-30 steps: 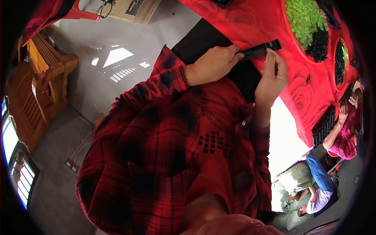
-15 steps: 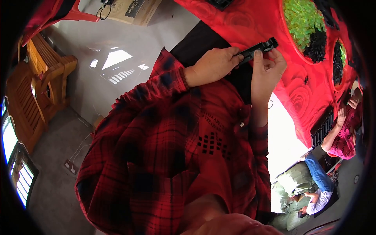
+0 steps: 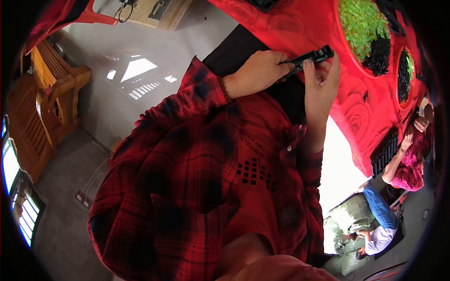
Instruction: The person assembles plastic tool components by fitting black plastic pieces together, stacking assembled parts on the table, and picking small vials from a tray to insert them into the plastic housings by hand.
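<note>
A narrow black plastic part with raised, notched edges is held between my two hands, slanting up to the right, over the near edge of the red tablecloth. My left hand grips its lower left end, the thumb and fingers closed around it. From below, my right hand presses its thumb on the middle of the part, while its fingers lie behind and near the upper right end. The part's underside and some fingertips are hidden.
A round tray of green and black pieces stands on the red tablecloth, beside a smaller tray. Black parts lie in a row at the right edge. Two other people sit there. A wooden chair and cardboard box are at left.
My right hand's fingers have straightened a little and shifted up along the black part. My left hand has moved slightly; both hands still hold the part.
</note>
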`<act>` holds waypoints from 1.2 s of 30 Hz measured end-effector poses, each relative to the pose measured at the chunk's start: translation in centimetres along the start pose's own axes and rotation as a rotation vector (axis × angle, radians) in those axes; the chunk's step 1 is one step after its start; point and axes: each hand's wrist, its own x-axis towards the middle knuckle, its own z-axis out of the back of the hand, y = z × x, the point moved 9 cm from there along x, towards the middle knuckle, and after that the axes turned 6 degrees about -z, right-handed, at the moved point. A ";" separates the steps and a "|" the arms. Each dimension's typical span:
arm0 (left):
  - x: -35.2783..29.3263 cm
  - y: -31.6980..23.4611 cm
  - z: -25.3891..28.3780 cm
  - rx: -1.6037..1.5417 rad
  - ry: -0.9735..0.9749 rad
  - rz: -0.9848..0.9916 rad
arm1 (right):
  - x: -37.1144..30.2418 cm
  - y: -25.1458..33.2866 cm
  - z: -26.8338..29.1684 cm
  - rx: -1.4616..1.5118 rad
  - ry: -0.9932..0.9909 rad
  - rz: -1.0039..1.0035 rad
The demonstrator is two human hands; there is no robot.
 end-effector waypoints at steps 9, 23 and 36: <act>0.2 0.2 -0.1 -0.049 -0.072 0.006 | -0.3 -0.7 -0.2 0.063 -0.057 0.065; 0.2 1.7 -1.1 -0.334 -0.021 0.193 | -1.2 -0.3 -0.8 0.241 -0.034 0.108; 0.3 2.8 -2.1 -0.523 0.054 0.283 | -0.9 -0.8 -0.9 0.281 -0.023 0.100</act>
